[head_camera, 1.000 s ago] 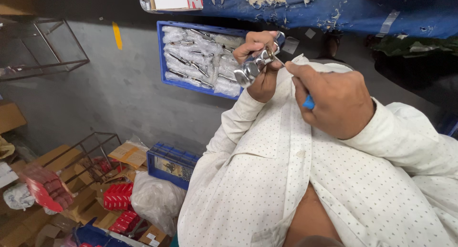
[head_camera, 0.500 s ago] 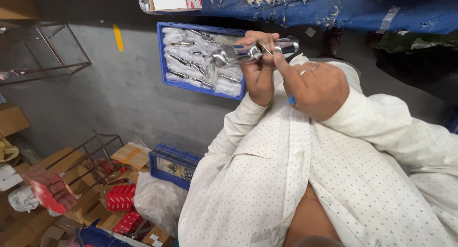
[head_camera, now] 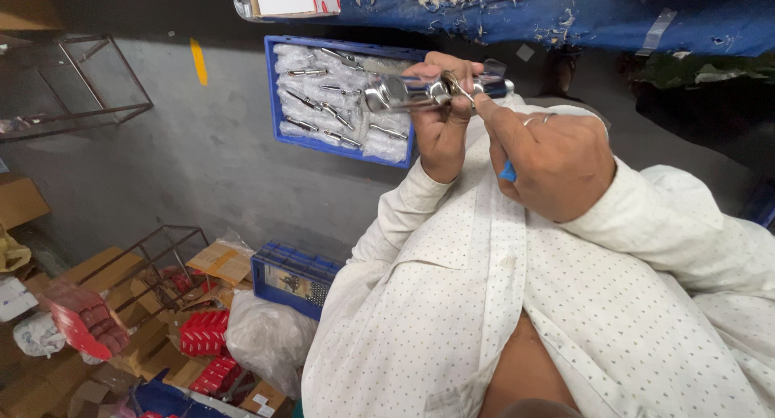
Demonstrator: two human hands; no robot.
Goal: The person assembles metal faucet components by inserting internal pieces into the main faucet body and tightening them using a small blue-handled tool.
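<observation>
In the head view, a shiny metal tool [head_camera: 404, 93] is held up in front of the chest, above a blue tray [head_camera: 284, 135] that lies on the grey floor [head_camera: 161, 160] and is filled with similar tools packed in clear bags [head_camera: 323, 103]. The tool is kept nearly horizontal in the left hand [head_camera: 442, 119], probably so that its joint is turned toward the eyes and can be reached from the side. The grip of this hand is closed firmly around the middle of the tool, with the fingers wrapped over the top and the wrist raised and bent. The right hand [head_camera: 553, 164] is brought close from the right; its grip is shut on a thin implement with a blue handle [head_camera: 507, 173], and thumb and forefinger are pinched together right at the tool, so fine work at the joint seems to be meant. Both forearms in white dotted sleeves [head_camera: 646, 224] are lifted and drawn together. To the lower left, red packets [head_camera: 202, 337], a smaller blue crate [head_camera: 295, 277] and cardboard boxes [head_camera: 222, 261] are seen, well apart from the hands.
</observation>
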